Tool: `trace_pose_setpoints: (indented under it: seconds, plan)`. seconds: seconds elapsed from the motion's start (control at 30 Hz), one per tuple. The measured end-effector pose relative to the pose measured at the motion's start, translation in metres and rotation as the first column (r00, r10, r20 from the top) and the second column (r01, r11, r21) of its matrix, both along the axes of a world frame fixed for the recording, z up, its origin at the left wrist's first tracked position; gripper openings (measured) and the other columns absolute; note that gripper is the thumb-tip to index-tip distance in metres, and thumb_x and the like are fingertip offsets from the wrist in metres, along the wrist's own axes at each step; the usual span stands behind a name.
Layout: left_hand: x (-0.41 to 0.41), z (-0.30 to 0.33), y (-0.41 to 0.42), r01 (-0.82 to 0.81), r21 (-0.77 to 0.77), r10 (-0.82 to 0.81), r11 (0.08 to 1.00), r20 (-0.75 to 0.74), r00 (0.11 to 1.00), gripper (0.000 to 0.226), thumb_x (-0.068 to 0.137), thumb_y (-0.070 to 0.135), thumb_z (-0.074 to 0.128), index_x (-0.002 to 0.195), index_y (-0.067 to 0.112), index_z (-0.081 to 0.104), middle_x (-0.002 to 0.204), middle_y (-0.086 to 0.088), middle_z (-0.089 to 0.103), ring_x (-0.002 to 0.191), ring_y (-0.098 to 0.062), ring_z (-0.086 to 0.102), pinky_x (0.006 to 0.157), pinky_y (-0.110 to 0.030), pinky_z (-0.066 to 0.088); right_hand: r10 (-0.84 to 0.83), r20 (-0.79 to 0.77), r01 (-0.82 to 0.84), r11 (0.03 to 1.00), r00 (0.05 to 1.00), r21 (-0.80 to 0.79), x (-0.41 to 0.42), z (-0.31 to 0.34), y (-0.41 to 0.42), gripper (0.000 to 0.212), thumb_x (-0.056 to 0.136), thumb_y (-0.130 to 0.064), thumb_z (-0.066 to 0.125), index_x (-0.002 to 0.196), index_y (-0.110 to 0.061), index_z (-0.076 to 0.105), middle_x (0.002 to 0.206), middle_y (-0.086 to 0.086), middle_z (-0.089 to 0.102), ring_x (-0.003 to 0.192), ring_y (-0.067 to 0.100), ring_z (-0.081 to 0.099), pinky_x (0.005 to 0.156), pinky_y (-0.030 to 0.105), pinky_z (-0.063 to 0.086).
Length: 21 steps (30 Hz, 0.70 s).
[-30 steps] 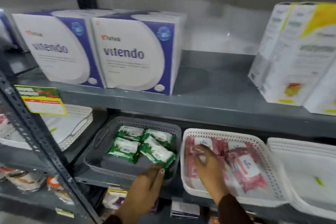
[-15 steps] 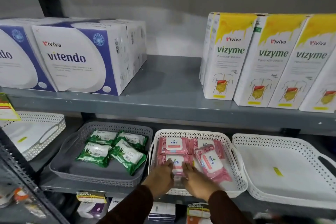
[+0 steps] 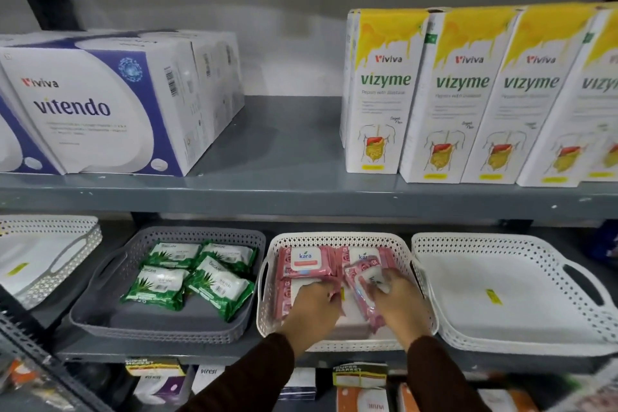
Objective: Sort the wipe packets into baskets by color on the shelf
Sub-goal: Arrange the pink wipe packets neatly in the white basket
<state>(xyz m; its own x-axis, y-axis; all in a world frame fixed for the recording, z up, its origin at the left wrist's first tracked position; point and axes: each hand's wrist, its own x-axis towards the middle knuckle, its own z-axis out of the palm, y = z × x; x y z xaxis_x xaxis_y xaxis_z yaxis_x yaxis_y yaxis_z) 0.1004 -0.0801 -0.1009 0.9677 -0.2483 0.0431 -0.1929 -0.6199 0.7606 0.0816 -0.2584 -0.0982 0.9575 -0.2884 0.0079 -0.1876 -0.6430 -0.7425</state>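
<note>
Several pink wipe packets [image 3: 306,261] lie in the middle white basket [image 3: 337,239] on the lower shelf. My left hand [image 3: 312,306] rests on the front-left pink packet, fingers curled over its edge. My right hand [image 3: 398,301] grips a tilted pink packet [image 3: 359,288] at the front right of that basket. Several green wipe packets [image 3: 187,273] sit in the grey basket [image 3: 100,318] to the left, untouched.
An empty white basket [image 3: 508,294] stands to the right, another white basket [image 3: 50,254] at far left. The upper shelf [image 3: 284,191] overhangs, holding Vitendo boxes [image 3: 100,110] and Vizyme boxes [image 3: 468,97]. More packaged goods sit on the shelf below.
The view shifted right and closer. My left hand moved from the grey basket's front into the pink basket. My right hand has lifted and tilted a pink packet at the front right.
</note>
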Motion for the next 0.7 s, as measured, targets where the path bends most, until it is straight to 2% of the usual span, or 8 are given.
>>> trace_pose_setpoints:
  seconds: [0.1, 0.17, 0.27, 0.37, 0.43, 0.5, 0.6, 0.7]
  plan:
    - [0.002, 0.006, -0.017, 0.04, -0.029, -0.041, 0.999, -0.048, 0.998, 0.028, 0.097, 0.008, 0.048, 0.118, 0.018, 0.064, 0.083, 0.01, 0.067, 0.06, -0.001, 0.06, 0.054, -0.013, 0.048, 0.047, -0.213, -0.1, 0.965, 0.976, -0.244, 0.0, 0.004, -0.008, 0.071, 0.073, -0.059, 0.077, 0.134, -0.032, 0.052, 0.114, -0.007, 0.07, 0.089, 0.011, 0.07, 0.084, 0.037, 0.057]
    - [0.004, 0.005, -0.022, 0.132, 0.095, -0.129, 0.987, -0.034, 0.991, 0.038, 0.097, 0.007, 0.048, 0.134, 0.012, 0.05, 0.108, 0.0, 0.066, 0.092, -0.009, 0.064, 0.076, -0.013, 0.05, 0.061, -0.226, -0.126, 0.95, 0.972, -0.286, -0.001, -0.003, -0.01, 0.073, 0.074, -0.048, 0.079, 0.138, -0.033, 0.048, 0.122, -0.007, 0.068, 0.102, 0.015, 0.067, 0.09, 0.036, 0.054]
    - [0.004, -0.006, -0.026, 0.199, 0.348, -0.236, 0.916, 0.068, 0.969, 0.066, 0.096, 0.012, 0.049, 0.153, 0.011, 0.017, 0.16, -0.005, 0.019, 0.146, -0.024, 0.011, 0.118, -0.032, 0.013, 0.057, -0.229, -0.118, 0.958, 0.972, -0.263, 0.003, -0.01, -0.023, 0.056, 0.088, -0.024, 0.065, 0.141, -0.032, 0.048, 0.126, -0.001, 0.066, 0.108, 0.022, 0.065, 0.094, 0.039, 0.054]
    - [0.01, -0.017, -0.025, 0.228, 0.492, -0.3, 0.84, 0.07, 0.951, 0.068, 0.096, 0.015, 0.048, 0.154, 0.011, 0.013, 0.162, -0.007, 0.012, 0.147, -0.027, 0.002, 0.119, -0.039, 0.003, 0.111, -0.203, -0.153, 0.967, 0.973, -0.205, 0.003, -0.012, -0.024, 0.056, 0.082, -0.03, 0.07, 0.135, -0.034, 0.053, 0.117, -0.007, 0.07, 0.099, 0.012, 0.066, 0.089, 0.036, 0.056]
    - [0.015, -0.019, -0.027, 0.278, 0.456, -0.313, 0.845, 0.001, 0.95, 0.061, 0.096, 0.011, 0.047, 0.152, 0.01, 0.022, 0.159, -0.01, 0.021, 0.145, -0.03, 0.014, 0.117, -0.037, 0.014, 0.16, -0.153, -0.175, 0.98, 0.975, -0.09, 0.001, -0.012, -0.017, 0.075, 0.073, -0.047, 0.078, 0.139, -0.039, 0.044, 0.115, -0.009, 0.068, 0.09, 0.003, 0.065, 0.077, 0.027, 0.056]
    - [0.017, -0.017, -0.028, 0.267, 0.319, -0.267, 0.91, -0.043, 0.963, 0.052, 0.094, 0.005, 0.048, 0.145, 0.013, 0.039, 0.15, -0.011, 0.04, 0.134, -0.028, 0.039, 0.102, -0.024, 0.034, 0.193, -0.168, -0.224, 0.957, 0.967, -0.186, 0.003, -0.015, -0.012, 0.098, 0.067, -0.057, 0.078, 0.149, -0.035, 0.03, 0.124, -0.008, 0.061, 0.096, 0.009, 0.065, 0.074, 0.026, 0.052]
    - [0.016, -0.016, -0.026, 0.251, 0.286, -0.269, 0.925, 0.025, 0.963, 0.059, 0.089, -0.001, 0.047, 0.145, 0.017, 0.041, 0.149, -0.006, 0.042, 0.133, -0.022, 0.039, 0.102, -0.018, 0.031, 0.198, -0.242, -0.264, 0.922, 0.95, -0.282, 0.01, -0.014, -0.015, 0.092, 0.074, -0.037, 0.079, 0.152, -0.035, 0.03, 0.135, -0.004, 0.058, 0.106, 0.019, 0.067, 0.085, 0.04, 0.058]
    - [0.013, -0.021, -0.026, 0.309, 0.349, -0.371, 0.885, 0.127, 0.92, 0.059, 0.09, -0.001, 0.047, 0.147, 0.009, 0.035, 0.15, -0.012, 0.038, 0.136, -0.028, 0.034, 0.115, -0.035, 0.027, 0.338, -0.313, -0.438, 0.831, 0.887, -0.343, 0.017, -0.01, -0.028, 0.086, 0.08, -0.01, 0.073, 0.149, -0.042, 0.034, 0.151, -0.003, 0.045, 0.129, 0.022, 0.054, 0.102, 0.046, 0.051]
